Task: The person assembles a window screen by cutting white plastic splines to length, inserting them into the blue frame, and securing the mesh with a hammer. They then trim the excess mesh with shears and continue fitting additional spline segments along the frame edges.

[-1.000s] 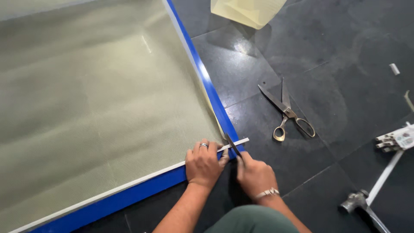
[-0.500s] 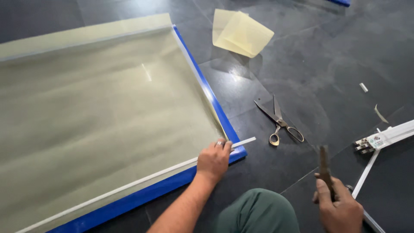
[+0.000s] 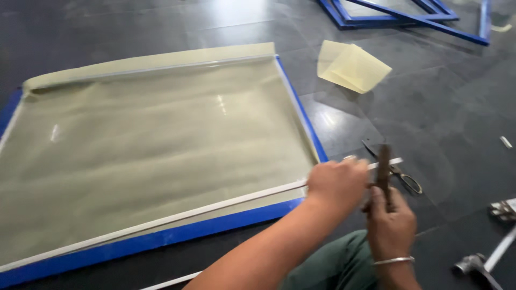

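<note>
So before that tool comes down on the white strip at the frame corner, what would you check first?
1. Left hand pressing the white strip at the corner: ok.
2. Right hand gripping the dark tool firmly: ok.
3. Left fingers out of the tool's path: cannot tell, they are close together.
4. Mesh sheet lying flat over the blue frame: mostly ok, far edge rolled.
5. Scissors out of the way: not ok, right under the tool.

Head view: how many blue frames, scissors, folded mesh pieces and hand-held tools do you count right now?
Blue frames: 2, the meshed frame and the bare frame
Scissors: 1
Folded mesh piece: 1
Brown tool in right hand: 1
Total: 5
</note>
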Demonstrator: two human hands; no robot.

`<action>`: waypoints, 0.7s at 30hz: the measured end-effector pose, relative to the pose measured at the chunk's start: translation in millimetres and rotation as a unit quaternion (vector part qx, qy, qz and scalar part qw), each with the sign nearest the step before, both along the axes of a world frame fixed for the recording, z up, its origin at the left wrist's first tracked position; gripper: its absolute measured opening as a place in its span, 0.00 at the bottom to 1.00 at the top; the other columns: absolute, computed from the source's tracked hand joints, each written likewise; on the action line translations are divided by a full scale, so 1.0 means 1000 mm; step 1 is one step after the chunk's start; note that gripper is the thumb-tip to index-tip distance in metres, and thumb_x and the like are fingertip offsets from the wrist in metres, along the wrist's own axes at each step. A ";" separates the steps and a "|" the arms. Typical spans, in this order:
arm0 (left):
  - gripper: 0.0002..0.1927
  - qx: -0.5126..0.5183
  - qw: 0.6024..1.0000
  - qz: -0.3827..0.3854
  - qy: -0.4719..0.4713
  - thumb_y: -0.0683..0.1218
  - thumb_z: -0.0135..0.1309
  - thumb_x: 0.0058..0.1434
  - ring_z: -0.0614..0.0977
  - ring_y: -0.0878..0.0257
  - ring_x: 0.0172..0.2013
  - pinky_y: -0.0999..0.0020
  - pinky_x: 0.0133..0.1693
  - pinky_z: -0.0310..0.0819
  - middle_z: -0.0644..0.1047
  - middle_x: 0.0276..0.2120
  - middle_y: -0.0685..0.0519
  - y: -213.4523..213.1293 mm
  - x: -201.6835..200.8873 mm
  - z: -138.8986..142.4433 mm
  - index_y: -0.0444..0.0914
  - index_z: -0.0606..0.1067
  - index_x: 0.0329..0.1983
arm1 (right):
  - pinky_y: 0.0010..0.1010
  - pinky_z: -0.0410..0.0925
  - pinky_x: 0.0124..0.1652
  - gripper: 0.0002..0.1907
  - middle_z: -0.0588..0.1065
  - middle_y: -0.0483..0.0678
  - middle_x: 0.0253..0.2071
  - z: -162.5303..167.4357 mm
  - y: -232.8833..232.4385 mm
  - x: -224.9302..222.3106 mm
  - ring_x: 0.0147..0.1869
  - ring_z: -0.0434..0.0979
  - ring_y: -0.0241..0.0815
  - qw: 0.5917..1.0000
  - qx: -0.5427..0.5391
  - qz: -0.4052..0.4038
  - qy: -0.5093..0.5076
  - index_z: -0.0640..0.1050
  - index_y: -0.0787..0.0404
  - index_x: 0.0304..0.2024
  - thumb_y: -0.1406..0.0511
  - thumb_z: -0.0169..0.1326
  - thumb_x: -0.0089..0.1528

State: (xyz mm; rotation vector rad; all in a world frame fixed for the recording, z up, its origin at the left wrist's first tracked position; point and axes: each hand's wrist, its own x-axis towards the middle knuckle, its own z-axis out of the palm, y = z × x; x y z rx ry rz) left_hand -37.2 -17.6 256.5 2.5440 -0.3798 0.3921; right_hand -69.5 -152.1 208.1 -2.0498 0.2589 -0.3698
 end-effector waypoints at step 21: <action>0.15 0.065 0.965 0.159 0.199 0.58 0.47 0.67 0.81 0.48 0.45 0.47 0.44 0.75 0.82 0.40 0.49 0.250 -0.136 -0.212 0.46 0.76 0.46 | 0.50 0.71 0.44 0.15 0.81 0.60 0.35 -0.115 0.177 -0.060 0.43 0.80 0.63 0.898 -0.224 0.318 0.206 0.78 0.53 0.49 0.56 0.48 0.66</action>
